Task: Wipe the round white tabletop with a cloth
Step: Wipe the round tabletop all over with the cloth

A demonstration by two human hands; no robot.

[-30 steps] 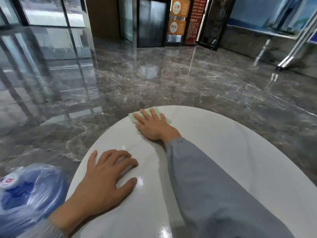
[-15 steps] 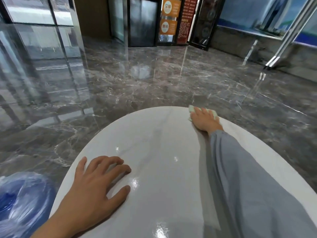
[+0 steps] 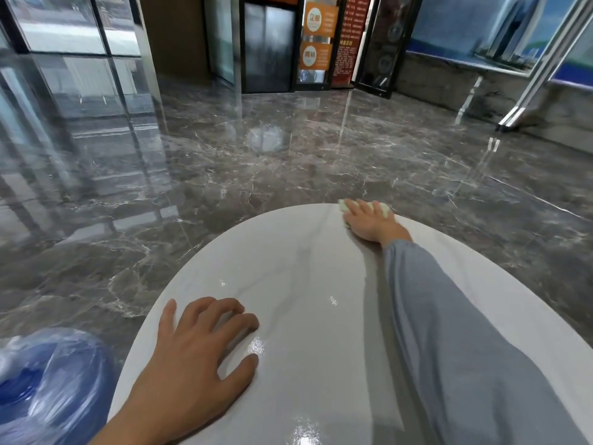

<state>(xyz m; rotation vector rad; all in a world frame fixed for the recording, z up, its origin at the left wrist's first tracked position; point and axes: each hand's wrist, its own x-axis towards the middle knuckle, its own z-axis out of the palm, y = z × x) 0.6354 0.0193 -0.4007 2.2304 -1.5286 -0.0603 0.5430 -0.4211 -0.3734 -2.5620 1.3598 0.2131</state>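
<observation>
Pressing down with straight fingers, the right hand [image 3: 369,221] pins the pale green cloth [image 3: 383,208] at the 1 o'clock rim of the white tabletop [image 3: 305,268]. The left hand [image 3: 199,358] rests palm-down near 8 o'clock, fingers loose, gripping nothing. A blue plastic-wrapped jug [image 3: 48,380] sits on the floor just past that edge.

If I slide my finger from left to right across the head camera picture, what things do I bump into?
blue water jug → left hand → right hand
</observation>
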